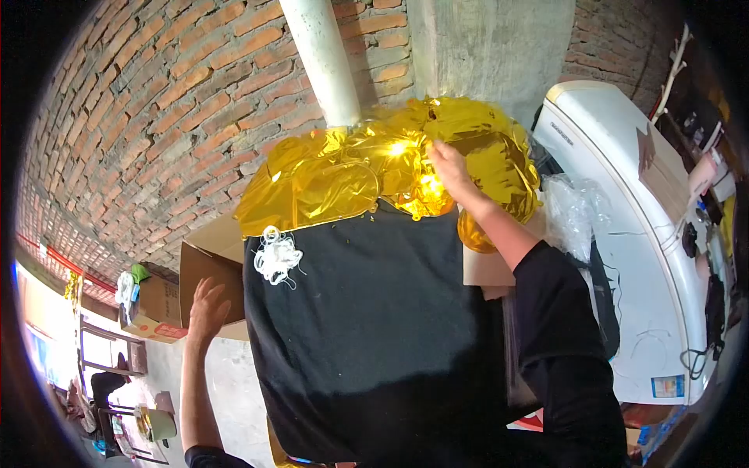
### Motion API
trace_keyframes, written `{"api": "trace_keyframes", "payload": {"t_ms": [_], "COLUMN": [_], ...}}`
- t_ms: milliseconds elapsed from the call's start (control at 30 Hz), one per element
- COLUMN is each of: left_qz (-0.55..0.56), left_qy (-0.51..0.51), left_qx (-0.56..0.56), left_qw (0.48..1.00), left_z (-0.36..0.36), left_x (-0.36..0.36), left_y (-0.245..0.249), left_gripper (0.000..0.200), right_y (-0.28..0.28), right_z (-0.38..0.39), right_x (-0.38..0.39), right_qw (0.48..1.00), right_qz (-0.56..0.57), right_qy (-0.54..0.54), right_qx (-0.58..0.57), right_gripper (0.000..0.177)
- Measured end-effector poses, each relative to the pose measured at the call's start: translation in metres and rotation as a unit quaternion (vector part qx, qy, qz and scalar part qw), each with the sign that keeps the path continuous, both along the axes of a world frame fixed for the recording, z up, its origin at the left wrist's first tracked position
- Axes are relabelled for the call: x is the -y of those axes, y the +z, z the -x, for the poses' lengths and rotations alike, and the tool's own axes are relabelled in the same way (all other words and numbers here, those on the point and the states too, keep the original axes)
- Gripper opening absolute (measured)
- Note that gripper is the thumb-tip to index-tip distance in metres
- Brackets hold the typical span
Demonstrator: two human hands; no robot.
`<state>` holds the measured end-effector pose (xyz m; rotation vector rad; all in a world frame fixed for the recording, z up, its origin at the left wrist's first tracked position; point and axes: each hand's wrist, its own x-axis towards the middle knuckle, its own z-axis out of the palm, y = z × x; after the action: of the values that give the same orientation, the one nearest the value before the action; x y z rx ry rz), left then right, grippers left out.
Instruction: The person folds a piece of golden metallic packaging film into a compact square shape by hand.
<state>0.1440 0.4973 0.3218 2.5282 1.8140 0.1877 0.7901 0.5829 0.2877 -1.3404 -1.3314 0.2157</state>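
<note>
As the right hand [449,165] meets the gold foil [312,187], its fingers curl in at the crinkled sheet; whether they grip it cannot be told from the head view. The foil lies across the far end of the black-covered surface [359,312], ahead of both hands, its long axis running left to right. The right hand is the nearer, right of the foil's middle. The left hand [207,310], fingers loosely spread and holding nothing visible, hangs apart from the foil, near a cardboard box [214,261]. White cord [277,259] sits bunched at the foil's near left edge.
</note>
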Motion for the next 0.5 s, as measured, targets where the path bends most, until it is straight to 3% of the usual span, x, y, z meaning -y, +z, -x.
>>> {"api": "trace_keyframes", "payload": {"t_ms": [100,133,233,300,433,500], "left_qz": [-0.008,-0.017,-0.076,-0.126,-0.21,-0.198], "left_qy": [-0.036,-0.059,-0.129,-0.184,-0.287,-0.303], "left_qx": [0.06,0.096,0.163,0.188,0.078,0.044], "left_qw": [0.998,0.994,0.975,0.957,0.931,0.931], "left_z": [-0.077,-0.104,-0.171,-0.217,-0.311,-0.346], "left_x": [-0.004,-0.002,-0.013,-0.022,-0.036,-0.046], "left_y": [0.019,0.031,0.048,0.054,0.056,0.039], "left_gripper": [0.064,0.068,0.08,0.085,0.091,0.095], "right_y": [0.022,0.034,0.019,0.027,0.02,0.019], "right_z": [-0.006,-0.001,0.021,0.03,0.036,0.037], "right_x": [0.01,0.025,0.033,0.047,0.066,0.072], "right_qw": [0.998,0.991,0.981,0.962,0.937,0.928], "right_qz": [0.042,0.115,0.01,0.046,0.124,0.147], "right_qy": [0.045,0.072,0.128,0.175,0.189,0.2], "right_qx": [-0.018,0.019,0.147,0.204,0.265,0.276], "right_gripper": [0.035,0.035,0.033,0.034,0.038,0.041]}}
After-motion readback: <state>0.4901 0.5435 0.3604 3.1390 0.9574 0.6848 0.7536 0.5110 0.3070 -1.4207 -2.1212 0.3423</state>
